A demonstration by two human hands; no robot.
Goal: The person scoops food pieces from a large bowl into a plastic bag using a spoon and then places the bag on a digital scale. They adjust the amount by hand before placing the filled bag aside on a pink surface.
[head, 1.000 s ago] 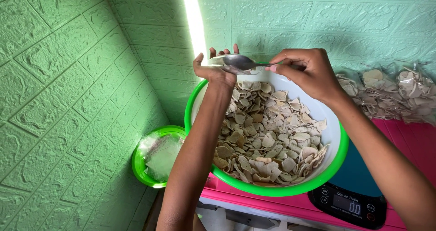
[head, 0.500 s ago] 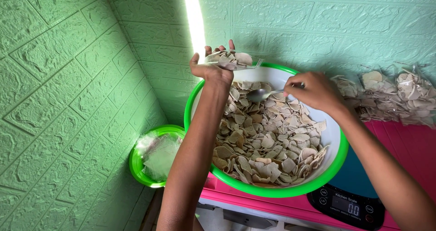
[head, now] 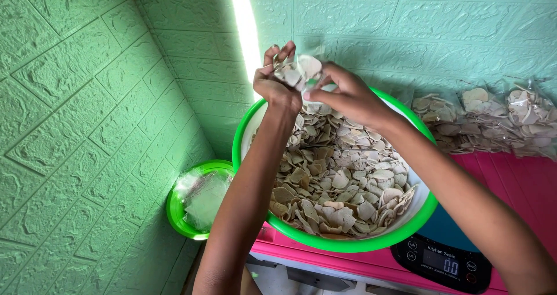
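Above the bowl (head: 342, 245), a clear bag (head: 301, 69) of chips (head: 339, 185) is held up by the left hand (head: 272, 83), closed on it; the right hand (head: 342, 95) pinches its mouth, so spills fall back.

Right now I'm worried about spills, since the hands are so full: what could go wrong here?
The left hand holds a heaped pile of chips above the far rim of the green bowl, so pieces could slide off behind it. The right hand pressing in might crack some. The bowl overhangs the kitchen scale and could tip if bumped.
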